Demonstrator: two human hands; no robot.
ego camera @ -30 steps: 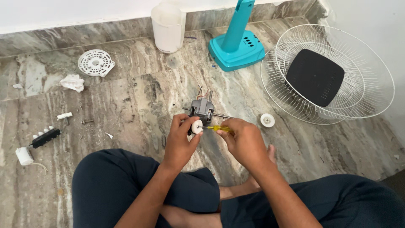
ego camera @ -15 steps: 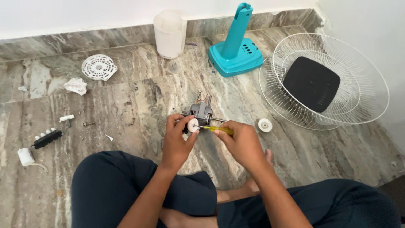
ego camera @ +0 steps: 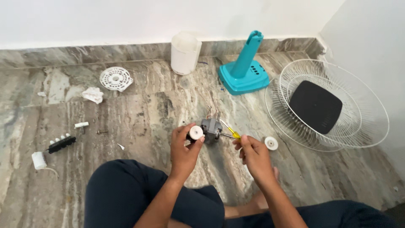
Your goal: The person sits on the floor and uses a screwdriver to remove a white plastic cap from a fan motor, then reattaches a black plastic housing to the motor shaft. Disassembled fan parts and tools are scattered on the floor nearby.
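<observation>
Grey fan motor [ego camera: 210, 129] (white round cap on its near end) sits off the marble floor [ego camera: 139, 114], pinched in the left hand [ego camera: 185, 148]. Right hand [ego camera: 253, 154], just right of the motor, grips a yellow screwdriver [ego camera: 231, 132] touching it. White wire guard [ego camera: 329, 105] further right; teal fan base [ego camera: 244, 69] beyond the motor.

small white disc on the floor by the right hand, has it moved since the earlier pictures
No. The small white disc lies at the same spot just inside the wire fan guard's near rim; only the camera shifted.
</observation>
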